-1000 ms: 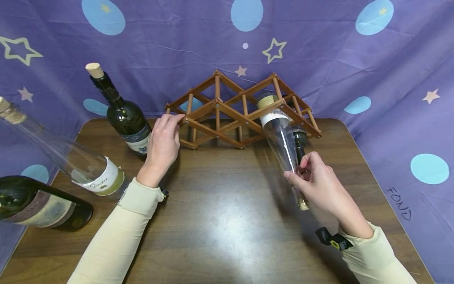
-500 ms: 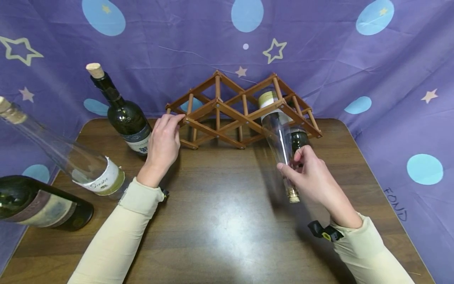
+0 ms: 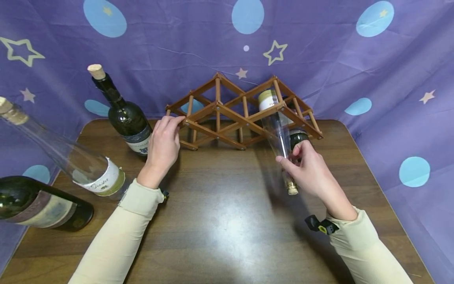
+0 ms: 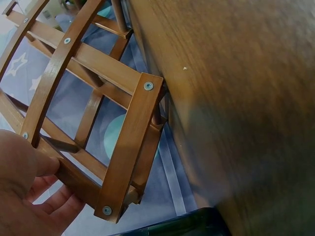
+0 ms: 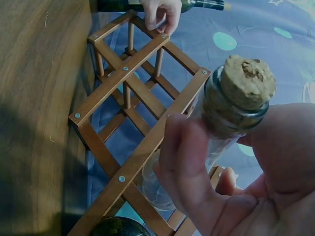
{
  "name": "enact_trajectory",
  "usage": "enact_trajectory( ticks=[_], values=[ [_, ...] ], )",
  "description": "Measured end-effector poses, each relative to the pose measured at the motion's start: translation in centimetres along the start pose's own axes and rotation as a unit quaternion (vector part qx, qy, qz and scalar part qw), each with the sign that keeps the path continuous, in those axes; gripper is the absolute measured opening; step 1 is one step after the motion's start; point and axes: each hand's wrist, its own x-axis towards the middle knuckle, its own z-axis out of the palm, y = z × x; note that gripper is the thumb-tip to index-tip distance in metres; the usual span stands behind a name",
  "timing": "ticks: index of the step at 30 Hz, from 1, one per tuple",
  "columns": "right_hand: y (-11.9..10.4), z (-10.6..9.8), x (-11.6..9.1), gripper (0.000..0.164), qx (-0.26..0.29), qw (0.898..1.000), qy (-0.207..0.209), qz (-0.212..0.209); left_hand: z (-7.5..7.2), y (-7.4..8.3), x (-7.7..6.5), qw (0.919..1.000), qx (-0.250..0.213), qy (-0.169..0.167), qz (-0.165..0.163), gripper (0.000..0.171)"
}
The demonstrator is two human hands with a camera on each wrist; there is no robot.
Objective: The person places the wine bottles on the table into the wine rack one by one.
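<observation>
The right hand (image 3: 312,169) and the clear bottle (image 3: 278,132) have shifted away from the person, farther into the wooden rack (image 3: 232,114); the left hand (image 3: 163,142) is where it was. Bench (image 3: 220,197) surface stretches between the forearms, and the bench's right edge lies well apart from the right hand. Just right of the clear bottle sits a dark bottle (image 3: 298,136). The clear bottle's neck points toward the person and slightly right, its base toward the curtain (image 3: 198,35), behind a front slat under the rack's right peak. It is slender, transparent glass with a white and yellow-green label (image 3: 268,99) and a pale cork (image 5: 248,81). The right hand grips its neck; the left pinches the rack's left end.
</observation>
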Motion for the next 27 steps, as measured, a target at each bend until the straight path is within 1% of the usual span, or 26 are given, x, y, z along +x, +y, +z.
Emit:
enact_trajectory(
  ticks=[10, 19, 27],
  values=[
    [0.2, 0.3, 1.0, 0.057, -0.015, 1.0, 0.011, -0.006, 0.0, 0.0, -0.1, 1.0, 0.0, 0.002, 0.003, 0.029],
    [0.3, 0.4, 1.8, 0.059, 0.005, 1.0, -0.008, 0.002, 0.0, 0.0, 0.0, 1.0, -0.002, 0.002, 0.004, 0.029],
    [0.4, 0.6, 2.4, 0.059, 0.006, 1.0, -0.008, 0.003, 0.0, 0.0, -0.1, 1.0, 0.002, -0.002, 0.002, 0.03]
  ],
)
